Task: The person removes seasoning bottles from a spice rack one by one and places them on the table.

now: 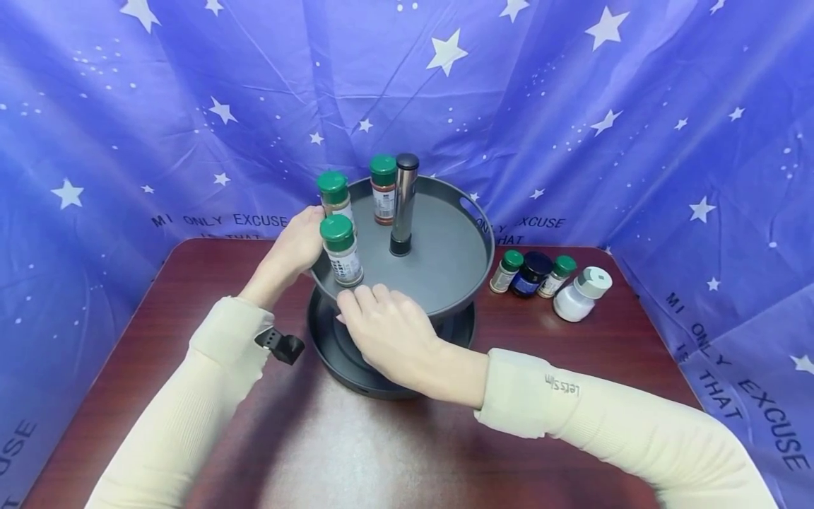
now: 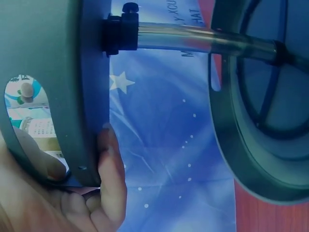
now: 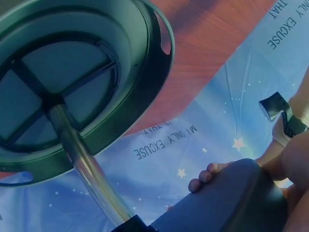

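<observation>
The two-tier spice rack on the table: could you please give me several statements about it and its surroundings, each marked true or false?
1. Both hands are on the rim of the upper tray. True: the left hand holds its left edge and the right hand its near edge.
2. Five green-capped jars stand on the upper tray. False: three green-capped jars stand there.
3. A metal pole rises from the middle of the upper tray. True.
4. The loose jars on the table lie to the left of the rack. False: they lie to its right.
5. The white bottle stands on the lower tray. False: it lies on the table.
</observation>
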Tool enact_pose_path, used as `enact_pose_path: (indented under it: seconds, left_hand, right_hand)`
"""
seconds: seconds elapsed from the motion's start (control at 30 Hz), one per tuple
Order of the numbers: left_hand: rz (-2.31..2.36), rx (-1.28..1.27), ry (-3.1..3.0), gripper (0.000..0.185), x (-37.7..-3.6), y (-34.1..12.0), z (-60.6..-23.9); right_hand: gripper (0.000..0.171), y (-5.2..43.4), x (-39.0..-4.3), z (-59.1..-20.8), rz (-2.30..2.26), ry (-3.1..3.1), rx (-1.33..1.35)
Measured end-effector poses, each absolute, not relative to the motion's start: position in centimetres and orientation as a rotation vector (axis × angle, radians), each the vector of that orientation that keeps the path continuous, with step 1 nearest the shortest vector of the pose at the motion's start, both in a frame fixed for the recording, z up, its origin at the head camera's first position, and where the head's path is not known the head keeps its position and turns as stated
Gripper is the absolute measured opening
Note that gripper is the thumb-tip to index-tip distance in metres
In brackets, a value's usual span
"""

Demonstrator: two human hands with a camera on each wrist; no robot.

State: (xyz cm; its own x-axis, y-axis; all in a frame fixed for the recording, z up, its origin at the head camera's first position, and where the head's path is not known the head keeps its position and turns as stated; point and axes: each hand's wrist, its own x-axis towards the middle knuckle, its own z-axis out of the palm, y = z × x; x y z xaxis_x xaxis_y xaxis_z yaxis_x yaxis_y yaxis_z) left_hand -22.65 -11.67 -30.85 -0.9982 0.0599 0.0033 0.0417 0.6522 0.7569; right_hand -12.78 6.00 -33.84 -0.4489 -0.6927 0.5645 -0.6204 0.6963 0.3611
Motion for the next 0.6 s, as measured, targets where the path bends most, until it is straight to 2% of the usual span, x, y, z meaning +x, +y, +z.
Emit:
enact_pose_path:
  seconds: [0.2,0.33,0.6]
  left_hand:
    - [1.522,-0.050,2.616,0.060,-22.1,-11.5,-31.0]
    - [1.631,-0.121,2.506,0.059,-21.7,-11.5,-31.1]
    - [1.761,-0.166,2.388,0.056,-21.0,-11.5,-31.3]
  right_hand:
    - [0.021,6.4,-12.5,-33.4,-0.108,-2.301,1.023]
    - [0.016,6.8,-12.6,-33.2,-0.082,-2.316,1.088]
    - [0.013,8.3,-13.1,-32.9,0.010,-2.300,1.215]
